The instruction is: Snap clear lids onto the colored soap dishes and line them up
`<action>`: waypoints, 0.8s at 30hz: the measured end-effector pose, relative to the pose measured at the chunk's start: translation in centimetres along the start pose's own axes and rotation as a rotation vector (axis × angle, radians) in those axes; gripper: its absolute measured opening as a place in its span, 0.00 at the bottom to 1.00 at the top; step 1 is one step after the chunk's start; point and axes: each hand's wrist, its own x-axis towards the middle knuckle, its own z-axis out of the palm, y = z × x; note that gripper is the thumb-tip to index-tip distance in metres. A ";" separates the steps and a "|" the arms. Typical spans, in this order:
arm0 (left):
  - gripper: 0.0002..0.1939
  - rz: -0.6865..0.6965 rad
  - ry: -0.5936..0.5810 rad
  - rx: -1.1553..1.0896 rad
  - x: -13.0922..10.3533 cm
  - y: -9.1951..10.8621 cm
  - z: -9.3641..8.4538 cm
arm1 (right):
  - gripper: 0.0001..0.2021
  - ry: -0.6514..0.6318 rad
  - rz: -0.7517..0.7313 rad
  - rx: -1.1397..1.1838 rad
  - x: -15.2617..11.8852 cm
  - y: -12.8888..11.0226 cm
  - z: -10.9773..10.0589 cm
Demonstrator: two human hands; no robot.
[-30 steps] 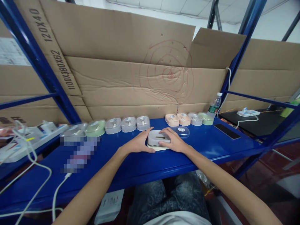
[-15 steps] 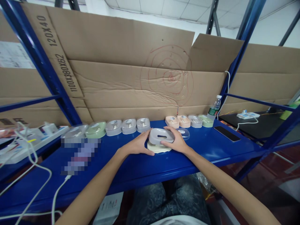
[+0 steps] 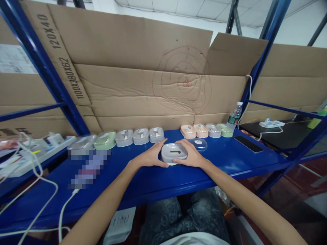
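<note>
Between my hands is a grey rounded cover [image 3: 174, 152] with an oblong slot in its top. It sits low over a cream base [image 3: 174, 163], of which only a thin front strip shows. My left hand [image 3: 152, 156] grips the cover's left side, thumb at the front and fingers behind. On the other side my right hand [image 3: 191, 154] wraps the right end, its thumb across the front. Just behind my right hand a clear oval lid [image 3: 199, 144] with a round label lies on the blue table [image 3: 143, 180].
Along the cardboard back wall stand grey cases [image 3: 141, 136], a green case [image 3: 105, 140] and peach cases [image 3: 188, 131]. A water bottle [image 3: 235, 115] and a dark phone [image 3: 248, 144] are at the right. White cables [image 3: 52, 190] and a power strip [image 3: 58, 146] fill the left.
The grey cover has come down onto the cream base, which is now mostly hidden under it. Both hands stay on the cover; the right one has dropped slightly with it.
</note>
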 end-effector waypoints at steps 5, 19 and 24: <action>0.71 -0.010 -0.008 0.002 0.0 0.3 -0.1 | 0.35 -0.027 -0.005 -0.020 0.0 0.2 0.1; 0.69 0.016 -0.004 -0.016 0.0 -0.2 0.2 | 0.35 -0.104 -0.028 -0.030 -0.1 0.5 0.3; 0.69 0.009 -0.002 -0.017 0.0 -0.2 0.2 | 0.36 -0.121 -0.018 -0.040 -0.1 0.6 0.4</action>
